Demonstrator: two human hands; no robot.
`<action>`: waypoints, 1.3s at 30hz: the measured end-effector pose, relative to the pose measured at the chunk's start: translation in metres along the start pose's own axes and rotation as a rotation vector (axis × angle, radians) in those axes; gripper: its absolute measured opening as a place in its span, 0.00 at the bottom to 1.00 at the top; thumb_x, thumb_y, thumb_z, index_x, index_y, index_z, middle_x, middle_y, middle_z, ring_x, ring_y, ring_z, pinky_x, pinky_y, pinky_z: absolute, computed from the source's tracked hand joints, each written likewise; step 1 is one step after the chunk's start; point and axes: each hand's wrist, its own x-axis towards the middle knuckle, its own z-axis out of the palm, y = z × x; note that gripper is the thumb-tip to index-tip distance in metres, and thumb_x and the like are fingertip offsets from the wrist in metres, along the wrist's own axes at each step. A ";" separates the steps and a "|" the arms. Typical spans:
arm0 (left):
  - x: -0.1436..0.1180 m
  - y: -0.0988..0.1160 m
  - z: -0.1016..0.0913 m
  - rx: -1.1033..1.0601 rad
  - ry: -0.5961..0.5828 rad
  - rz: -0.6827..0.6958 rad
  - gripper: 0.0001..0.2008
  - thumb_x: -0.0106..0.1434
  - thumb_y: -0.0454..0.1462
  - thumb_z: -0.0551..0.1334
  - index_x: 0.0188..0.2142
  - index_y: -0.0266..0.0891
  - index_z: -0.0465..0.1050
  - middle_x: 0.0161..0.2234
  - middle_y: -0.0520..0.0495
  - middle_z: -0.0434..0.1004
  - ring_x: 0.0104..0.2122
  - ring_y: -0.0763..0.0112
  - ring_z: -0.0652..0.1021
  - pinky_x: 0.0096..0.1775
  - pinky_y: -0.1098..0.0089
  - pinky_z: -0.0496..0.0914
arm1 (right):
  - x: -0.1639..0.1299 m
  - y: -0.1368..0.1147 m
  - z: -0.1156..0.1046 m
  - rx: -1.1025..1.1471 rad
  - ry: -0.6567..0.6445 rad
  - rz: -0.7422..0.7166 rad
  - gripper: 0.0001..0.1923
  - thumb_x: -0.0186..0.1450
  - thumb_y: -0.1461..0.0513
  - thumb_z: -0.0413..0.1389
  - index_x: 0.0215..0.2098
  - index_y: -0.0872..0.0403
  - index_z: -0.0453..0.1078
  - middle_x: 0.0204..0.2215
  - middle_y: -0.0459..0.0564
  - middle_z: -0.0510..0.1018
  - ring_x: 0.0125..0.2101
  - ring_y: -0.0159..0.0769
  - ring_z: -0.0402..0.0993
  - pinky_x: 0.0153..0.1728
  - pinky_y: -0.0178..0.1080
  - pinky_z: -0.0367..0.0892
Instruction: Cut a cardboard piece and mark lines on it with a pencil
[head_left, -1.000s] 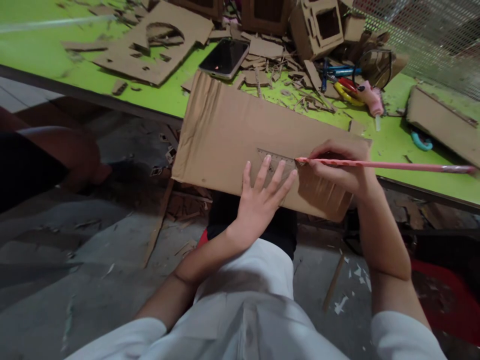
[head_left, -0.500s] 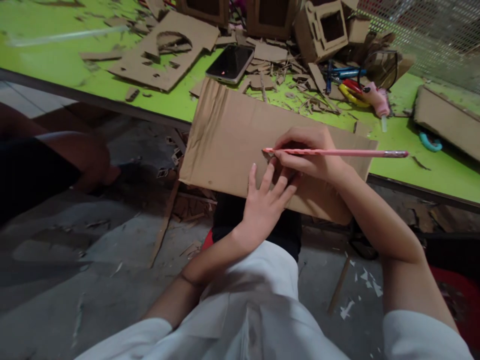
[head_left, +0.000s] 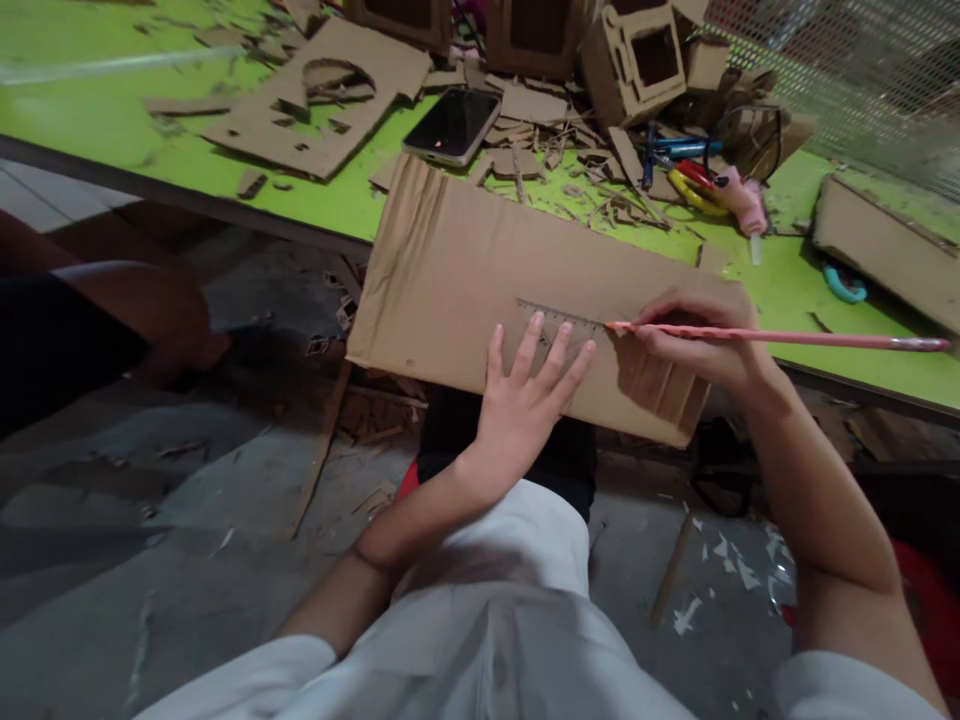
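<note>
The green table [head_left: 112,120] runs across the far side of the room, its top strewn with cardboard offcuts. A cut-up sheet [head_left: 322,95] with holes in it lies flat toward the left, and small cardboard boxes [head_left: 637,55] with square openings stand at the back. Wire mesh [head_left: 847,70] closes off the far right corner.

Leaning from the person's lap against the table's near edge is a long cardboard panel [head_left: 465,270], tilted up toward the table. A clear ruler [head_left: 559,320] lies on its lower right part.

The left hand [head_left: 525,400] is spread flat, fingers apart, pressing down on the ruler and the panel beneath it. The right hand [head_left: 701,340] is closed around a pink pencil [head_left: 772,338], the tip touching the panel just at the ruler's right end, and the long shaft pointing off to the right over the table edge.

Behind the panel, a phone [head_left: 452,125] lies on the table, screen up. Farther right lie scissors [head_left: 690,175] with coloured handles and a pink glue gun [head_left: 742,200], close together.

Another person's arm [head_left: 142,310] shows at the left, low beside the table, well apart from the panel.
</note>
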 end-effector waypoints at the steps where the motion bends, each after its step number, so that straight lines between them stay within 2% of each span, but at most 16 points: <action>1: 0.000 0.000 0.001 0.003 0.009 0.000 0.32 0.64 0.34 0.58 0.66 0.45 0.51 0.65 0.39 0.58 0.67 0.49 0.51 0.62 0.35 0.46 | 0.000 0.001 0.000 0.024 0.001 0.013 0.08 0.54 0.55 0.65 0.26 0.50 0.77 0.19 0.43 0.76 0.19 0.29 0.66 0.18 0.32 0.57; 3: -0.001 0.000 0.002 0.017 0.045 0.007 0.31 0.65 0.35 0.58 0.65 0.44 0.53 0.64 0.39 0.60 0.66 0.49 0.52 0.62 0.36 0.46 | 0.003 0.002 0.004 0.112 0.046 0.019 0.09 0.54 0.54 0.65 0.26 0.51 0.76 0.19 0.43 0.75 0.19 0.29 0.67 0.19 0.32 0.59; 5: -0.001 0.000 0.003 0.034 0.079 0.019 0.29 0.65 0.35 0.58 0.65 0.43 0.54 0.63 0.39 0.61 0.66 0.48 0.53 0.62 0.36 0.47 | 0.013 -0.001 0.012 0.231 0.151 -0.016 0.09 0.56 0.54 0.64 0.28 0.51 0.75 0.20 0.42 0.75 0.20 0.29 0.68 0.20 0.32 0.62; 8: 0.000 -0.001 -0.001 0.035 0.053 0.029 0.30 0.64 0.36 0.59 0.65 0.42 0.54 0.64 0.37 0.60 0.66 0.46 0.53 0.61 0.36 0.47 | 0.038 -0.010 0.027 0.340 0.264 -0.085 0.09 0.58 0.55 0.63 0.30 0.51 0.74 0.23 0.42 0.75 0.22 0.28 0.70 0.24 0.32 0.66; 11: 0.002 -0.001 -0.009 0.032 -0.037 0.033 0.33 0.62 0.36 0.61 0.65 0.42 0.53 0.65 0.37 0.56 0.66 0.45 0.53 0.61 0.35 0.47 | 0.063 -0.017 0.041 0.356 0.226 -0.083 0.10 0.58 0.54 0.64 0.30 0.51 0.72 0.23 0.42 0.74 0.24 0.29 0.72 0.26 0.33 0.68; 14: 0.006 0.000 -0.017 0.040 -0.102 0.027 0.35 0.61 0.37 0.62 0.66 0.42 0.52 0.66 0.38 0.53 0.65 0.44 0.54 0.60 0.35 0.49 | 0.076 -0.014 0.052 0.381 0.172 -0.089 0.11 0.57 0.54 0.65 0.30 0.52 0.72 0.22 0.42 0.73 0.25 0.31 0.73 0.25 0.33 0.69; 20: 0.008 -0.004 -0.025 0.024 -0.119 0.035 0.36 0.60 0.38 0.64 0.65 0.42 0.53 0.67 0.38 0.53 0.65 0.44 0.55 0.60 0.34 0.49 | 0.074 -0.006 0.053 0.426 0.194 -0.087 0.14 0.55 0.52 0.66 0.29 0.53 0.71 0.22 0.43 0.73 0.26 0.32 0.74 0.25 0.33 0.70; 24: 0.001 -0.018 -0.029 0.033 -0.122 -0.004 0.38 0.58 0.38 0.66 0.65 0.45 0.53 0.67 0.39 0.53 0.65 0.45 0.55 0.61 0.34 0.45 | 0.073 -0.005 0.052 0.472 0.201 -0.125 0.16 0.54 0.50 0.67 0.28 0.51 0.70 0.22 0.41 0.73 0.23 0.29 0.72 0.25 0.35 0.73; 31: -0.019 -0.052 -0.014 0.076 0.038 0.003 0.32 0.60 0.36 0.63 0.63 0.46 0.58 0.65 0.39 0.57 0.67 0.49 0.52 0.62 0.38 0.40 | 0.071 0.001 0.049 0.614 0.280 -0.236 0.16 0.54 0.48 0.66 0.27 0.50 0.71 0.21 0.41 0.72 0.19 0.29 0.69 0.21 0.35 0.70; 35: -0.021 -0.056 0.001 0.100 0.145 -0.003 0.28 0.63 0.35 0.60 0.63 0.46 0.59 0.64 0.39 0.60 0.68 0.55 0.46 0.63 0.40 0.37 | 0.069 -0.002 0.045 0.637 0.276 -0.275 0.17 0.52 0.48 0.67 0.26 0.50 0.70 0.19 0.41 0.71 0.17 0.30 0.67 0.18 0.37 0.67; 39: -0.018 -0.056 0.011 0.116 0.219 0.009 0.26 0.65 0.34 0.58 0.62 0.45 0.59 0.63 0.37 0.61 0.68 0.58 0.41 0.62 0.39 0.35 | 0.061 -0.006 0.043 0.587 0.228 -0.311 0.11 0.56 0.53 0.66 0.29 0.50 0.72 0.22 0.42 0.74 0.18 0.29 0.68 0.19 0.34 0.66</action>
